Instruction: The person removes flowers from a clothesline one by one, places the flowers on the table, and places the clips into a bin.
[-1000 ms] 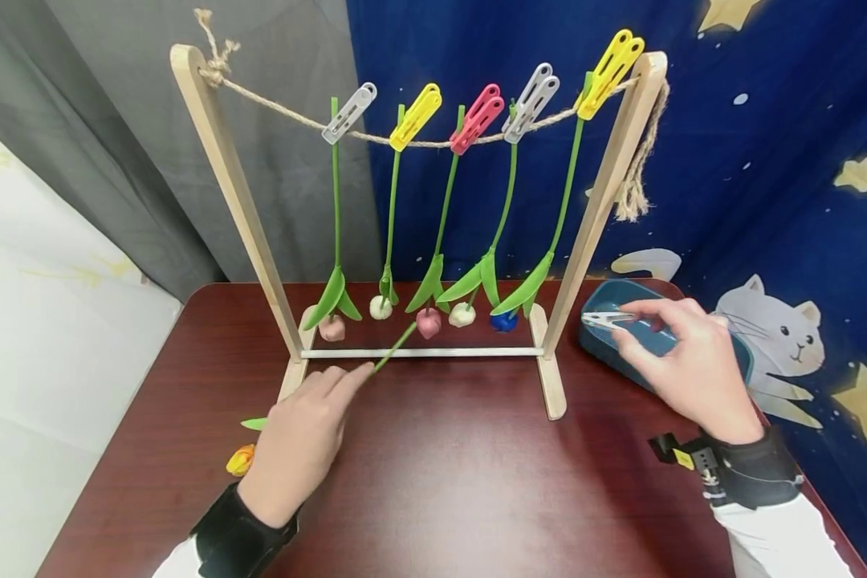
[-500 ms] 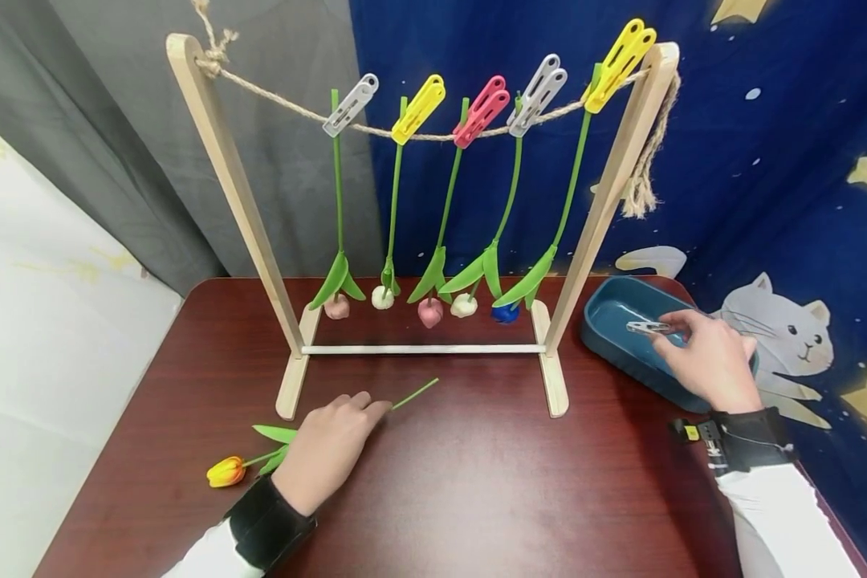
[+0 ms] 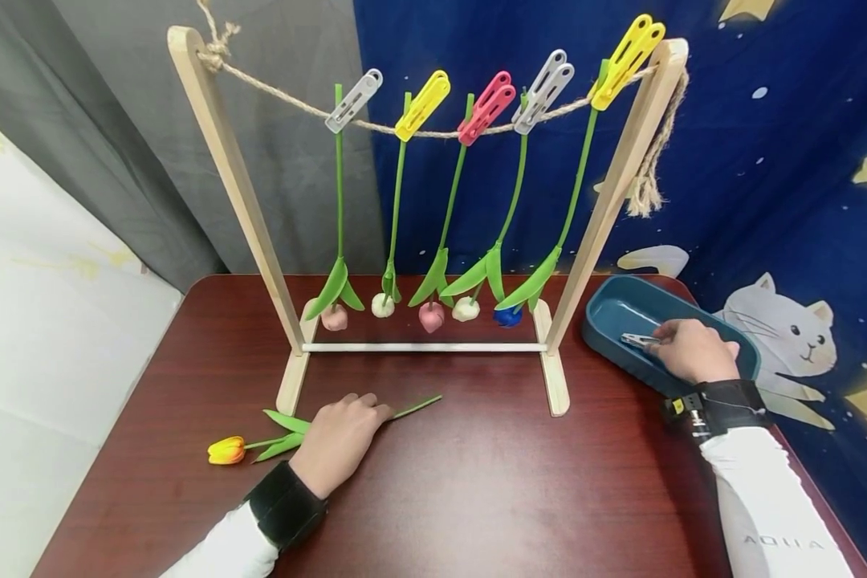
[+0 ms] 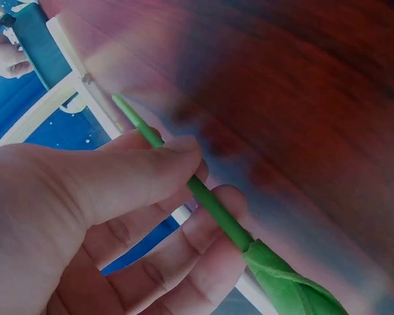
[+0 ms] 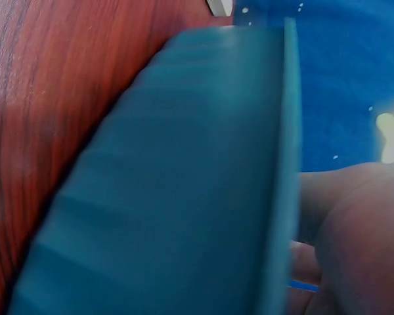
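Observation:
An orange-yellow tulip (image 3: pixel 226 450) lies low along the table, its bloom to the left. My left hand (image 3: pixel 339 441) pinches its green stem (image 4: pixel 217 213) between thumb and fingers, as the left wrist view shows. Down inside a blue bin (image 3: pixel 601 343), my right hand (image 3: pixel 694 351) grips a pale grey clothespin (image 3: pixel 637 340) at one end. In the right wrist view the bin's wall (image 5: pixel 157 177) hides the clothespin and most of the fingers.
A wooden frame (image 3: pixel 238 177) stands at the back with a sagging rope (image 3: pixel 274 96). Several tulips hang head down from it, held by grey, yellow and pink clothespins (image 3: pixel 486 108). A white rod (image 3: pixel 419 348) joins the frame's feet. Curtains close off the back.
My right hand has moved from the bin's left rim down into the bin with the clothespin. My left hand has lowered the tulip's stem, which pointed up at the rack, towards the table.

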`<state>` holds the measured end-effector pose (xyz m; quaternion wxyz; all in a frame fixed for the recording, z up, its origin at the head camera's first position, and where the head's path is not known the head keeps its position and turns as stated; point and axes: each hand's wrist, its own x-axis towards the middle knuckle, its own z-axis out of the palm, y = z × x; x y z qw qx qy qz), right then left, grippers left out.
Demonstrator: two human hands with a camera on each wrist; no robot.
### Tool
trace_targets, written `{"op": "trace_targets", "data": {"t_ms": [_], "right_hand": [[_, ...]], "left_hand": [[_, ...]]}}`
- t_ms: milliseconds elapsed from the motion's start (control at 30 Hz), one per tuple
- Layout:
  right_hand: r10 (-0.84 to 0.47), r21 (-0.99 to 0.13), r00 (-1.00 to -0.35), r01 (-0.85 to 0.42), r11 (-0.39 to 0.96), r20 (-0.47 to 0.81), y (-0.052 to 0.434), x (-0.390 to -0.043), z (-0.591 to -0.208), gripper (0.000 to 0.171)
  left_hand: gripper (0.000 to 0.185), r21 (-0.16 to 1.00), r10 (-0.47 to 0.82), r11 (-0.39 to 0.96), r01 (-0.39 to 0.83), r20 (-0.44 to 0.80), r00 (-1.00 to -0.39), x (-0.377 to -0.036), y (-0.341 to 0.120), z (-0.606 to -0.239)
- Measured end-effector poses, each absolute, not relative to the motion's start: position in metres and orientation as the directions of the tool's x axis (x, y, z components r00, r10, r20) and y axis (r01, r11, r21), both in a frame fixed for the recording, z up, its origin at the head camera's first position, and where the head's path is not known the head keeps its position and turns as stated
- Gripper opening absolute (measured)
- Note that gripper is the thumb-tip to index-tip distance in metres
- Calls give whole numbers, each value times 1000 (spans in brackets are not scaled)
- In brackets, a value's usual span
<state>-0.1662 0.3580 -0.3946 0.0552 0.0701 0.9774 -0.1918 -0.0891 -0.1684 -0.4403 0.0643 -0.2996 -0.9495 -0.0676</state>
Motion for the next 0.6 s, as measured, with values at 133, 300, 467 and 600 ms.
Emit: {"op": "trace_targets", "data": {"t_ms": [133, 300, 467, 600], "right_hand": [[116, -372, -975, 180, 911, -188, 360, -170, -399, 34], [121, -369, -966, 201, 908, -228, 362, -174, -402, 31], [124, -356, -955, 218, 908, -270, 363, -176, -402, 30], [119, -352, -947, 224, 909, -297, 364, -177, -403, 31]], "left_hand": [[27, 95, 558, 811, 577, 171, -812, -89, -170, -442], [24, 93, 561, 808, 582, 180, -808, -90, -170, -442], [22, 92, 564, 808, 582, 167, -809, -89, -169, -442], [21, 82, 564, 810, 580, 163, -810, -88, -169, -444]]}}
